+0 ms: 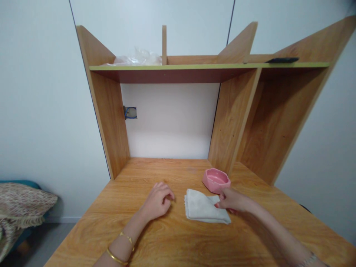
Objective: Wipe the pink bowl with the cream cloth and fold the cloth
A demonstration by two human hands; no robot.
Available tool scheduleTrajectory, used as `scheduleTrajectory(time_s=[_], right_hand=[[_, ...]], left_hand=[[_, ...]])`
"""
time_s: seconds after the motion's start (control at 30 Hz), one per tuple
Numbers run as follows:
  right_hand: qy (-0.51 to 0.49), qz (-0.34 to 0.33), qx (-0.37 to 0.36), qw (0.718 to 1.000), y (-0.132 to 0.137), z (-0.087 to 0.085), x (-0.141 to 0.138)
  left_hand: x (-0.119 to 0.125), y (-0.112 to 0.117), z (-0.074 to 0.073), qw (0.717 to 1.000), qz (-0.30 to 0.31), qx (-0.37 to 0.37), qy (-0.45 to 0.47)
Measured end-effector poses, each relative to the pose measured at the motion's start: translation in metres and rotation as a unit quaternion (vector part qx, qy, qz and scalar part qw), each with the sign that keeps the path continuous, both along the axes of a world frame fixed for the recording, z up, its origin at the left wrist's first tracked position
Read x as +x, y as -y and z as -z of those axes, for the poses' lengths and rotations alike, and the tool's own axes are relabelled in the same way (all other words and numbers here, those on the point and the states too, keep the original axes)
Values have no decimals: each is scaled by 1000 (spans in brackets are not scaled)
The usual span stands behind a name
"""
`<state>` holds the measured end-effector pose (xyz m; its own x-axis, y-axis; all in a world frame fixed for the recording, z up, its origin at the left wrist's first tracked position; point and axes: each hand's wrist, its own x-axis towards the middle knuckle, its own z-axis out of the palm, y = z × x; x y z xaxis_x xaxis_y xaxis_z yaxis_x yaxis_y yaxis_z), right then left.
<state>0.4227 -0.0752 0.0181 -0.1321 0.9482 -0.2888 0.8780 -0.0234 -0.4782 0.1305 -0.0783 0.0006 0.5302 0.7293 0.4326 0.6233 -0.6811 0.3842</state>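
My right hand (232, 200) rests on the right edge of the cloth (204, 210), fingers (219, 204) drawn together and pinching its near-right corner, so the cloth is what they have hold of. The cloth is white, folded into a rough square, and lies flat on the worktop (172, 241) a little right of centre. Just beyond it, at its far right corner and close to my right fingers, sits the pink bowl (216, 180), upright, near the foot of the wooden divider (232, 122). I cannot tell whether bowl and cloth touch. My left hand (157, 202) lies on the worktop just left of the cloth, apart from it, fingers curled loosely inward with nothing in them; two gold bangles (122, 246) ring that wrist. Above, the shelf (208, 66) carries a clear plastic bag (136, 59) at its left end and a flat dark thing (282, 59) at its right. Far left, off the worktop, a patterned blanket (19, 207) hangs over something blue.
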Motion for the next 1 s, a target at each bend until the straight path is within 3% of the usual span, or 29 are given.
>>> scheduleTrajectory(time_s=[0.1,0.23,0.33,0.5,0.63,0.73,0.83,0.93,1.0], right_hand=[[39,10,39,998,1,-4,29],[137,92,93,982,-2,-5,56],[159,119,110,974,-5,-3,67],[193,110,123,967,-2,-3,68],[250,150,131,948,7,-20,44],[206,155,220,941,10,-31,8],[103,42,307,945,9,-27,-35],[66,-77,293,951,8,-11,-73],[52,-117,261,957,10,2,-91]], left_hand=[[1,0,1,1000,2,8,-6],[3,-1,2,1000,3,6,-13],[3,-1,3,1000,1,7,-17],[2,-2,4,1000,-4,5,-21],[3,-3,4,1000,-11,2,-22],[3,-3,4,1000,-15,-2,-27],[2,-4,5,999,-21,-10,-41],[-1,-6,7,996,-53,-19,-64],[-3,-7,7,991,-97,-28,-85]])
